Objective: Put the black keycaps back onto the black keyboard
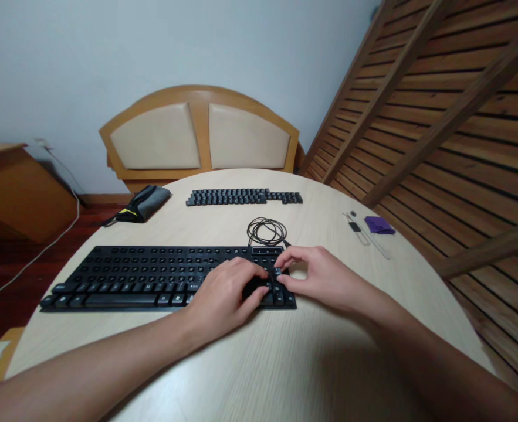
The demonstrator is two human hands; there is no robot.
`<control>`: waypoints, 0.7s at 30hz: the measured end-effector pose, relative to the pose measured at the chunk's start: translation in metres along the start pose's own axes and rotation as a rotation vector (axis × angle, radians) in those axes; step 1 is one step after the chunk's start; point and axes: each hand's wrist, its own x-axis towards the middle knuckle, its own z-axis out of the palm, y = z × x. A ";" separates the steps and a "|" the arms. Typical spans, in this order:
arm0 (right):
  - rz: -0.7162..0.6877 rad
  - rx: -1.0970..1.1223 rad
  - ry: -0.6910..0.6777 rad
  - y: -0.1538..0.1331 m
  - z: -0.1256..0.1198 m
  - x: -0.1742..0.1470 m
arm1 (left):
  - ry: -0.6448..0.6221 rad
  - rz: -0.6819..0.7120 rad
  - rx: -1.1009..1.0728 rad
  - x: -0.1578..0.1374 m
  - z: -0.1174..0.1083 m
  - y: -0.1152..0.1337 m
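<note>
A black keyboard (pixel 122 299) lies on the table in front of me. Its lower rows and number pad have keycaps, while bare key sockets show across most of its upper rows. My right hand (pixel 305 269) is at the number pad's right side, thumb and index finger pinched on a small black keycap (pixel 278 271). Over the left part of the number pad rests my left hand (pixel 229 288). Its thumb and index fingertip are apart, with no object visible between them; its other fingers are partly hidden. Loose black keycaps (pixel 227 197) stand in rows farther back on the table.
Behind the keyboard lies its coiled black cable (pixel 267 232). A grey-black pouch (pixel 146 203) sits at the back left. Toward the right edge are a wire tool (pixel 359 231), a thin white stick (pixel 377 237) and a folded purple cloth (pixel 379 225). Wooden slatted panels (pixel 439 117) flank the table.
</note>
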 end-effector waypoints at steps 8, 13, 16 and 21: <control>0.026 0.055 -0.093 0.009 -0.006 0.003 | -0.116 0.137 0.159 0.000 -0.004 0.002; 0.071 0.151 -0.119 0.009 -0.010 0.006 | -0.133 0.173 0.173 0.002 -0.008 0.004; 0.127 0.227 -0.151 0.010 -0.011 0.006 | -0.146 0.173 0.173 0.002 -0.010 0.004; 0.157 0.277 -0.206 0.011 -0.011 0.005 | -0.168 0.162 0.172 0.001 -0.010 0.003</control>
